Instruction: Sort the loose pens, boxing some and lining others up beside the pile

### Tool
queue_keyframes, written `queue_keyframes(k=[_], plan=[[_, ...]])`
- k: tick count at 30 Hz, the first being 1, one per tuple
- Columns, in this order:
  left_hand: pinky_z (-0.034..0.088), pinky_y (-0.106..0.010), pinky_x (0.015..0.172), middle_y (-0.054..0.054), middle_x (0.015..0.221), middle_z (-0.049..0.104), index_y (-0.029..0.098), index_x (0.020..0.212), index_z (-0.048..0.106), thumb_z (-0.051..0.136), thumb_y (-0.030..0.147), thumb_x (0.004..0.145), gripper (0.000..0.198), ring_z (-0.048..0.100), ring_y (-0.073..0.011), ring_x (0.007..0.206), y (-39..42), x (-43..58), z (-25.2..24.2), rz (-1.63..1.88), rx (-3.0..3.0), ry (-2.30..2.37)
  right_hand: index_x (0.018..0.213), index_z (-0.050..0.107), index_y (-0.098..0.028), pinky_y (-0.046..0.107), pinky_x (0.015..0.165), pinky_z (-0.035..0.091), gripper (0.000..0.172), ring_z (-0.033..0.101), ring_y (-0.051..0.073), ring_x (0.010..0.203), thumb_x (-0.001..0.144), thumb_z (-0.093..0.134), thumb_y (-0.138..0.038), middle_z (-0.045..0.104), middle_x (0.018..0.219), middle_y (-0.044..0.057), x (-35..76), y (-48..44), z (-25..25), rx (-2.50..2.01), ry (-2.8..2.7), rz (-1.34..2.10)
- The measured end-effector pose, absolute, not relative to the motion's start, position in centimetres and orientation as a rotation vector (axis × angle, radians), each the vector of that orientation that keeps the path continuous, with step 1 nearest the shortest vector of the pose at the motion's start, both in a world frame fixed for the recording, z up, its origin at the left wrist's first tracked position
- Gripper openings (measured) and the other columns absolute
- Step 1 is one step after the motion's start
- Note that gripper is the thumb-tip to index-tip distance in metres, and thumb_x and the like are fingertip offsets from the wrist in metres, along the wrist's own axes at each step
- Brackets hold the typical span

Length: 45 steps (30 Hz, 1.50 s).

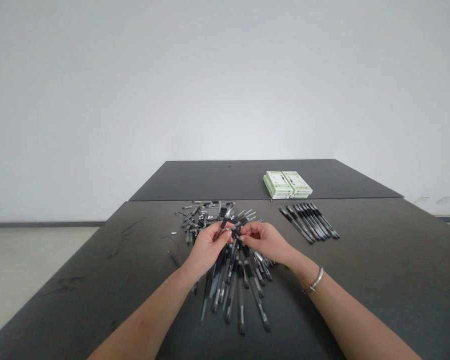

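My left hand point(211, 243) is closed round a pen point(224, 223) with a black grip, its upper end pointing up and away from me. Close beside it, my right hand point(264, 241) pinches with thumb and fingertips; whatever is between them is too small to make out. Both hands are over a heap of loose pens point(241, 295), clear barrels with black grips, fanned out toward me. Behind the left hand lie several short pen parts and clear tubes point(210, 211), jumbled together. The fingertips and the heap partly hide one another.
To the right, several pens point(311, 220) lie side by side in a slanted row. Stacked white and green boxes point(288, 184) stand farther back, just past a seam in the dark table point(378, 260). A pale wall rises behind the table.
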State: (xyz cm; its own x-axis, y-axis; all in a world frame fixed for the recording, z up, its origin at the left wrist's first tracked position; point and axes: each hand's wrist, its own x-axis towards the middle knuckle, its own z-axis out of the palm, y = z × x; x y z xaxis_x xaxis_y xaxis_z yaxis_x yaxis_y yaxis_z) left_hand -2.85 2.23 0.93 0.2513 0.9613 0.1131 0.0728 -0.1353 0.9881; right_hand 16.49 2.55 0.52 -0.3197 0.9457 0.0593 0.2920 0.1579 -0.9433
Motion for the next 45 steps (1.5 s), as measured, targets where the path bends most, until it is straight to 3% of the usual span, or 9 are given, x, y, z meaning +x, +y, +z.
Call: queue_keyframes(k=[5,12,20,26,33,36,38,41,45], plan=[[0.034,-0.019,0.046,0.0,0.068,0.063,0.015,0.1,0.067,0.061,0.035,0.081,0.027,0.048,-0.0087,0.048,2.1,-2.9,0.9,1.054,1.47,1.051,0.086,0.066,-0.018,0.024,0.06,0.042,0.01,0.06,0.014,0.061,0.079,0.06,-0.023,0.067,0.068,0.0,17.1,3.0,0.3,-1.535,-1.903,0.619],[0.032,-0.019,0.044,-0.001,0.07,0.064,0.015,0.099,0.068,0.062,0.037,0.081,0.029,0.048,-0.0081,0.047,1.9,-2.9,1.0,1.047,1.446,1.067,0.093,0.069,-0.018,0.025,0.067,0.045,0.017,0.065,0.017,0.069,0.082,0.06,-0.026,0.072,0.075,0.004,17.5,3.2,0.7,-1.624,-1.958,0.413],[0.033,-0.019,0.046,-0.001,0.07,0.064,0.016,0.094,0.069,0.061,0.037,0.081,0.026,0.049,-0.0089,0.049,2.0,-3.1,0.8,1.039,1.489,1.066,0.099,0.07,-0.017,0.03,0.076,0.047,0.027,0.067,0.024,0.094,0.09,0.047,-0.026,0.07,0.106,0.013,24.7,5.1,1.4,-2.288,-1.746,-0.109],[0.03,-0.02,0.045,0.001,0.07,0.062,0.016,0.094,0.068,0.061,0.04,0.083,0.028,0.041,-0.0062,0.044,2.0,-3.1,0.5,0.995,1.5,1.036,0.09,0.072,-0.012,0.037,0.075,0.05,0.026,0.067,0.032,0.097,0.085,0.053,-0.028,0.071,0.102,0.02,26.5,5.5,0.8,-2.436,-1.709,-0.054],[0.014,-0.018,0.037,0.003,0.068,0.052,0.013,0.1,0.064,0.052,0.052,0.088,0.043,0.024,-0.0017,0.038,1.4,-2.8,1.0,0.856,1.335,0.825,0.09,0.071,-0.008,0.041,0.076,0.05,0.027,0.068,0.035,0.095,0.086,0.052,-0.027,0.071,0.097,0.024,27.0,5.5,0.4,-2.442,-1.629,-0.03],[0.014,-0.018,0.036,0.003,0.067,0.051,0.012,0.1,0.063,0.051,0.052,0.088,0.043,0.024,-0.0014,0.038,1.2,-2.8,1.4,0.82,1.315,0.809,0.094,0.07,-0.006,0.042,0.077,0.049,0.029,0.067,0.036,0.093,0.085,0.052,-0.027,0.069,0.097,0.026,27.1,5.6,0.5,-2.367,-1.605,-0.029],[0.015,-0.018,0.036,0.003,0.067,0.051,0.011,0.097,0.062,0.052,0.051,0.088,0.042,0.024,-0.0011,0.039,1.1,-2.8,1.5,0.793,1.33,0.798,0.097,0.069,-0.007,0.04,0.079,0.048,0.03,0.066,0.032,0.093,0.087,0.05,-0.027,0.07,0.098,0.023,26.5,5.7,0.8,-2.265,-1.618,-0.013],[0.016,-0.017,0.036,0.003,0.066,0.051,0.011,0.094,0.062,0.052,0.051,0.087,0.042,0.025,-0.0008,0.038,1.0,-2.7,1.6,0.758,1.347,0.782,0.098,0.069,-0.014,0.029,0.075,0.048,0.03,0.065,0.02,0.082,0.09,0.046,-0.031,0.071,0.09,0.01,24.6,5.5,1.7,-2.033,-1.681,0.111],[0.016,-0.017,0.036,0.004,0.064,0.05,0.012,0.091,0.062,0.053,0.051,0.087,0.04,0.027,-0.0015,0.038,1.1,-2.6,1.6,0.752,1.36,0.81,0.101,0.068,-0.014,0.024,0.048,0.039,0.037,0.05,0.012,0.054,0.089,0.051,-0.044,0.063,0.072,0.003,21.1,4.1,2.6,-1.26,-1.581,0.881]])
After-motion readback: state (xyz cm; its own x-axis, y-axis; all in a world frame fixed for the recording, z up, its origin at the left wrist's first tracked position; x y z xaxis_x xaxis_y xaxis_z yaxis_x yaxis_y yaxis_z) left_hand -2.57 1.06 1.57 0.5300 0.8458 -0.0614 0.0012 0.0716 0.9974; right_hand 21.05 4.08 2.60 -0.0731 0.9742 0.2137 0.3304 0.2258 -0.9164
